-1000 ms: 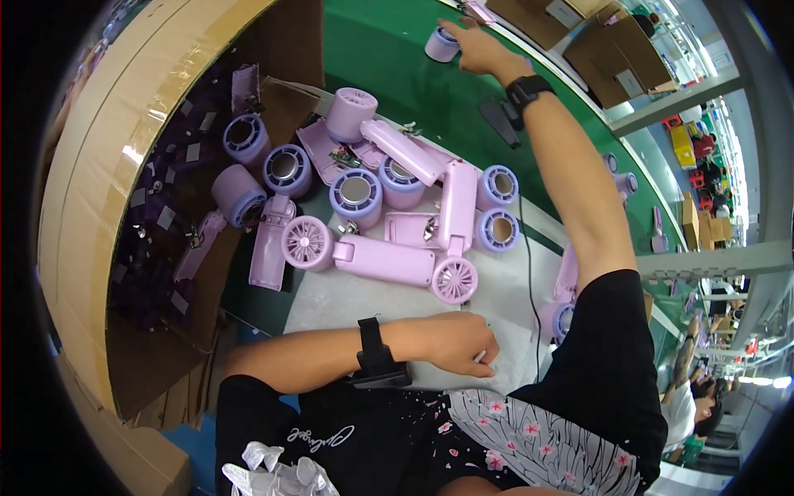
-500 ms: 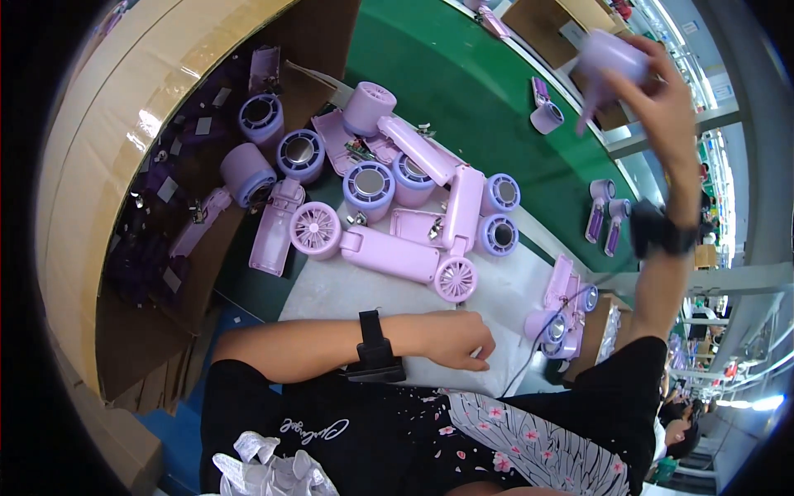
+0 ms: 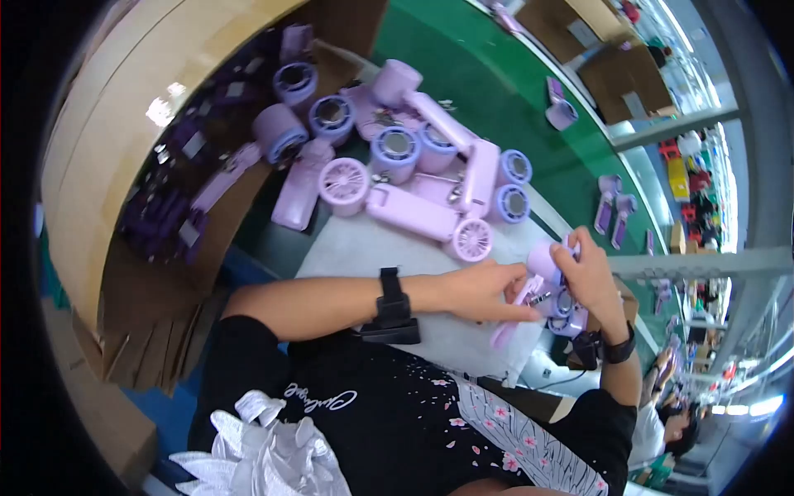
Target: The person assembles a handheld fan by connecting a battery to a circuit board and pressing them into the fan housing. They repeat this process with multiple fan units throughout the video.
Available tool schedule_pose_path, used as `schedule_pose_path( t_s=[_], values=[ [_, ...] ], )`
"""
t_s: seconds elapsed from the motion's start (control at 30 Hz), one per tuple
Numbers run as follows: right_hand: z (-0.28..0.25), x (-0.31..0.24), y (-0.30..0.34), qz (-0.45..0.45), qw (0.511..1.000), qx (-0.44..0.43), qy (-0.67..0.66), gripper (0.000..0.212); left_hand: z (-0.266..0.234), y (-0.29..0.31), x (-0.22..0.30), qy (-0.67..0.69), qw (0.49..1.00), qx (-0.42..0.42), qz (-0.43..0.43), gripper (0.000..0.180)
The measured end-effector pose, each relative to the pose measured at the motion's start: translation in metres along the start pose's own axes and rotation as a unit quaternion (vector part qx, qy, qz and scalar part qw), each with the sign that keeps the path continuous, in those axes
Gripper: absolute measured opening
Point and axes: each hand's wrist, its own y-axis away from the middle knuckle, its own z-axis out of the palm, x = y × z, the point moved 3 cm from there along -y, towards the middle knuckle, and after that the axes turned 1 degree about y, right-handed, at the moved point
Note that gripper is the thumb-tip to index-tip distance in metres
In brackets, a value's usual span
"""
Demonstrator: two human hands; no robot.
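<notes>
My right hand is closed round the head of a lilac handheld fan. The fan's handle points down and left, with its inside and small parts showing. My left hand has its thumb and fingers about the handle; where exactly they touch it is partly hidden. Just beyond my hands lies a pile of lilac fans and shells: a fan head with a slotted grille, a long handle and blue-ringed heads. More lilac fan parts sit close under my right hand.
A large cardboard box with purple parts inside stands at left. A pale sheet lies under the pile on the green table. Separate fans lie farther right. Cardboard boxes stand beyond the table's far edge.
My right hand has come down from the raised upper right, bringing the lilac fan in front of me. My left hand has moved right and its fingers have opened round the fan's handle.
</notes>
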Motion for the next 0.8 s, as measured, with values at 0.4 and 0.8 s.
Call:
schedule_pose_path(
  t_s=[0.4, 0.8],
  values=[
    [0.022, -0.019, -0.025, 0.201, 0.964, -0.174, -0.01, 0.045, 0.004, -0.01, -0.013, -0.199, 0.975, 0.035, 0.09, 0.037],
    [-0.013, -0.234, -0.013, -0.368, 0.871, -0.312, -0.093, 0.016, -0.007, -0.003, -0.017, -0.213, 0.97, 0.054, 0.107, 0.045]
  ],
)
